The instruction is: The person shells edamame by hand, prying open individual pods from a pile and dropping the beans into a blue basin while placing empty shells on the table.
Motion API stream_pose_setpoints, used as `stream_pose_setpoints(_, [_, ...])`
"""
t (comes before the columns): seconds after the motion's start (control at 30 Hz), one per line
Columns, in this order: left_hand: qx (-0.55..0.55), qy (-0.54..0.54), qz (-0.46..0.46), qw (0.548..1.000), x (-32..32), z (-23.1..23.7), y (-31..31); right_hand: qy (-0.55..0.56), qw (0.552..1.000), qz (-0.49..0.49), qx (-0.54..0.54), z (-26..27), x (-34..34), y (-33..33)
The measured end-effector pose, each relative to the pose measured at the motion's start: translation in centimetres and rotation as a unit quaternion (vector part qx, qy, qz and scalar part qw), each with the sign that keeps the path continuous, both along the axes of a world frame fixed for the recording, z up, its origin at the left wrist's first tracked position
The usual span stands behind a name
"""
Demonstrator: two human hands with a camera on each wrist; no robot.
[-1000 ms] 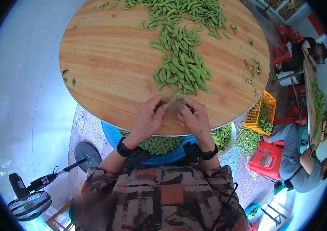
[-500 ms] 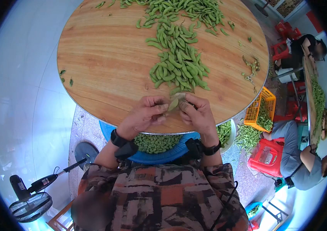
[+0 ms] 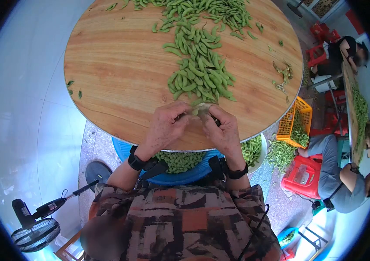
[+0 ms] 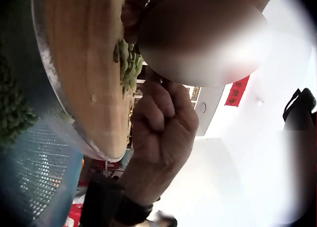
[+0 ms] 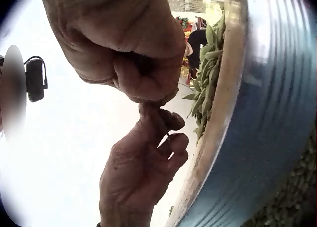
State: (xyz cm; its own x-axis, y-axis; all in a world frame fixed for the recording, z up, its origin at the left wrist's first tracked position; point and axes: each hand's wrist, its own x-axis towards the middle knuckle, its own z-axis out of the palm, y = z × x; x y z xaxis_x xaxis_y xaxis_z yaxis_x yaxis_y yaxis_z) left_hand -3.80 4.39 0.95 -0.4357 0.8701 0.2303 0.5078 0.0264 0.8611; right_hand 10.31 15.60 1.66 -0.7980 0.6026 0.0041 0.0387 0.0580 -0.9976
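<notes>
Before me stands a round, wood-grained surface point(image 3: 115, 74). Green pods point(image 3: 200, 79) lie heaped across its far side and down its middle toward me; dark leaf bits point(image 3: 80, 94) sit near its left edge, and withered scraps point(image 3: 286, 75) near its right.

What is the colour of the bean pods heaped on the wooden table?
The bean pods are green, which shows best in the head view.

Most of pod point(image 3: 196, 112) hidden btwn fingertips of L hand point(image 3: 167, 124) & R hand point(image 3: 222, 128). Dk. item point(image 3: 215, 121) at R fingers too small to ID. Far edge of tabletop point(image 3: 119, 56) cut off, ditto pod heap point(image 3: 206, 8). Blue basket point(image 3: 174, 181), near, partly under tabletop. Near-L blurred patch point(image 3: 103, 238) unreadable.
</notes>
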Motion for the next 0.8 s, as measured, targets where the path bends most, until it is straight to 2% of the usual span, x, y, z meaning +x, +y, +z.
stream_pose_setpoints(0.1, [0.061, 0.04, 0.015, 0.997, -0.2, 0.1, 0.0, -0.006, 1.0, -0.012, 0.012, -0.5, -0.1, 0.0])
stream_pose_setpoints(0.13, [-0.038, -0.053, -0.006, 0.998, -0.6, 0.8, -0.5, -0.008, 0.999, -0.017, 0.027, -0.6, -0.1, -0.1])
stream_pose_setpoints(0.17, [-0.135, -0.145, -0.026, 0.98, -1.0, 1.2, -0.8, -0.008, 0.999, -0.015, 0.027, -0.7, -0.2, -0.1])
stream_pose_setpoints(0.2, [-0.134, -0.144, -0.025, 0.98, -1.4, 1.1, -0.8, -0.004, 1.0, -0.006, 0.021, -0.7, -0.2, -0.1])
stream_pose_setpoints(0.27, [-0.135, -0.38, -0.072, 0.912, -1.7, 0.8, -1.0, 0.0, 1.0, 0.003, 0.012, -0.3, 0.0, -0.1])
stream_pose_setpoints(0.3, [-0.135, -0.379, -0.073, 0.912, -1.7, 0.8, -1.0, -0.021, 0.997, 0.021, -0.07, 0.4, 0.2, 0.1])
stream_pose_setpoints(0.33, [-0.113, -0.443, -0.082, 0.886, -1.7, 0.7, -1.0, -0.043, 0.987, 0.038, -0.151, 0.8, 0.3, 0.1])
stream_pose_setpoints(0.37, [-0.091, -0.504, -0.09, 0.854, -1.6, 0.7, -1.0, -0.042, 0.987, 0.037, -0.15, 0.3, 0.3, 0.2])
stream_pose_setpoints(0.43, [-0.09, -0.496, -0.087, 0.859, -1.4, 0.6, -1.0, 0.011, 1.0, 0.014, 0.024, -0.8, -0.1, 0.1])
stream_pose_setpoints(0.47, [-0.089, -0.488, -0.083, 0.864, -1.3, 0.5, -1.0, 0.011, 1.0, 0.015, 0.024, -1.0, -0.2, 0.0])
stream_pose_setpoints(0.53, [-0.072, -0.492, -0.073, 0.865, -1.0, 0.2, -0.9, 0.034, 0.973, -0.036, 0.227, -0.4, -0.8, -0.4])
stream_pose_setpoints(0.6, [-0.053, -0.495, -0.064, 0.865, -0.5, 0.0, -0.8, 0.03, 0.968, -0.061, 0.241, -0.1, -1.1, -1.3])
stream_pose_setpoints(0.67, [0.017, -0.584, -0.043, 0.811, 0.2, -0.2, -0.8, 0.026, 0.963, -0.086, 0.255, 0.3, -1.3, -2.2])
stream_pose_setpoints(0.7, [0.017, -0.583, -0.043, 0.811, 0.5, -0.4, -0.7, 0.021, 0.956, -0.094, 0.276, 0.6, -1.4, -2.6])
stream_pose_setpoints(0.77, [0.088, -0.644, -0.018, 0.76, 1.2, -1.1, -0.4, 0.016, 0.949, -0.101, 0.298, 0.7, -1.4, -3.1])
stream_pose_setpoints(0.8, [0.087, -0.645, -0.019, 0.759, 1.4, -1.6, -0.3, 0.019, 0.946, -0.103, 0.305, 0.7, -1.4, -3.3])
